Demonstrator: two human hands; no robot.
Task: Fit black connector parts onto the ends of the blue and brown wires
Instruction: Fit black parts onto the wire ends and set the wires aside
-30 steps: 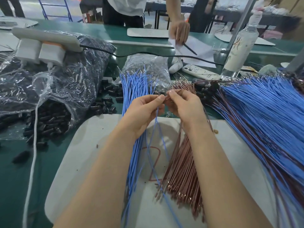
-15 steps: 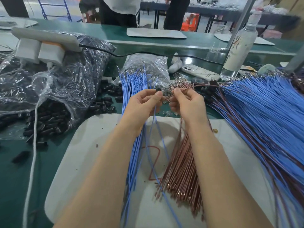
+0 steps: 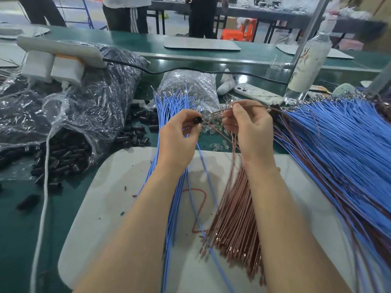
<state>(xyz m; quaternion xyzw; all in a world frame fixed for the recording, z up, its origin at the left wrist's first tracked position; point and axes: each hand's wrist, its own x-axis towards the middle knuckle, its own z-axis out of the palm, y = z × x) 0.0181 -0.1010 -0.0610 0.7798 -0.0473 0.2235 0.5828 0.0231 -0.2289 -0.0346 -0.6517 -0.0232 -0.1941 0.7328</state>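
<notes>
Head view. The hands were together half a second ago and are now apart. Left hand (image 3: 179, 134) pinches connector (image 3: 198, 120) at its fingertips. Right hand (image 3: 251, 127), at its 3 o'clock, pinches brown wire (image 3: 254, 106). Insertion probably comes next.

Clear bag (image 3: 84, 106) at 9 o'clock spills spare connectors (image 3: 61, 153). Small bag (image 3: 190, 83) at 12 o'clock, contents unclear.

Green-topped workbenches (image 3: 148, 42) run across a workshop with grey floor (image 3: 12, 16).
</notes>
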